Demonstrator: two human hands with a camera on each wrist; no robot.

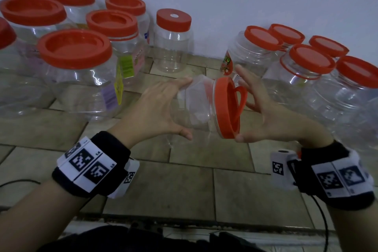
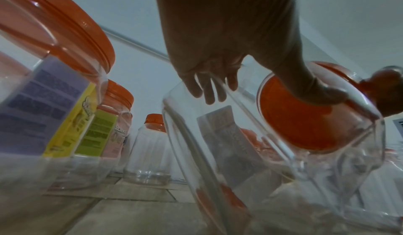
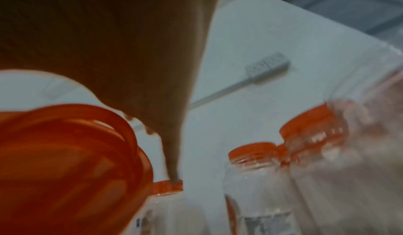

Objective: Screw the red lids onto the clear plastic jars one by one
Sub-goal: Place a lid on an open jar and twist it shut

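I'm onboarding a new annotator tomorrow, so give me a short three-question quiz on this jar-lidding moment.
1. True or false: the held jar stands upright on the floor.
2. What holds the jar's clear body? A) left hand B) right hand C) neither
3. Fill in: the handled lid on the held jar is ___ in colour.

Key: 1 false, it is tilted on its side between the hands; 2 A; 3 red.
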